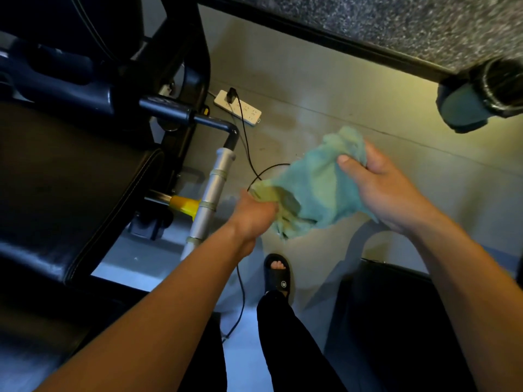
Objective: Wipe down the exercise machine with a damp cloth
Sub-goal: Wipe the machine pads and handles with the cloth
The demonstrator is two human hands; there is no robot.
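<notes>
I see the exercise machine [70, 176], black padded seat and silver handle [210, 193], filling the 9 o'clock side. At centre the cloth [311, 190] hangs clear of it, above the floor [325, 89]. My right hand [387, 190] pinches its 2 o'clock corner; my left hand [252, 213] grips its 8 o'clock end. 1 power strip [237, 111] lies at 11 o'clock.

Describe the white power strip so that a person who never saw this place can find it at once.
Start at the black exercise machine on the left and follow its bent black bar to the grey floor beyond. The power strip lies flat there. It is the only white block, with one black plug and cable.
</notes>
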